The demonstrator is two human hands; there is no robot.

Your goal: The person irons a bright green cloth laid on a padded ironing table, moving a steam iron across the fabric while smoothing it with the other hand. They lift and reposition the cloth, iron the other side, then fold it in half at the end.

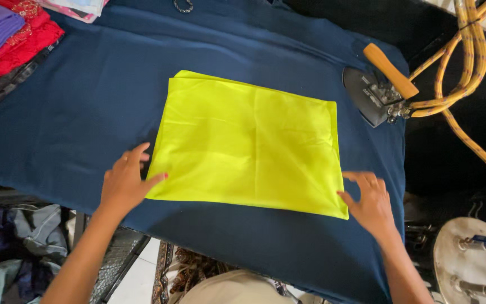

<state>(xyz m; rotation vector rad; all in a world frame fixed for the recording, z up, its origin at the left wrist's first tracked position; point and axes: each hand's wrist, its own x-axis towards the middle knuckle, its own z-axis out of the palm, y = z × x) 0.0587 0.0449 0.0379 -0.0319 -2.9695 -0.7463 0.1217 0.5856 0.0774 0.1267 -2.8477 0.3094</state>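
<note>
A folded bright yellow-green cloth point(248, 143) lies flat on a table covered with dark blue fabric point(85, 95). My left hand point(125, 183) rests on the blue cover at the cloth's near left corner, thumb touching its edge, fingers spread. My right hand point(369, 202) sits at the near right corner, fingertips against the cloth's edge. Neither hand holds anything.
An iron point(381, 90) with an orange-brown handle stands at the table's far right, its braided yellow cord point(468, 62) looping off to the right. Red and purple folded fabrics point(7, 34) are stacked at the far left. A round metal object point(471, 259) is at lower right.
</note>
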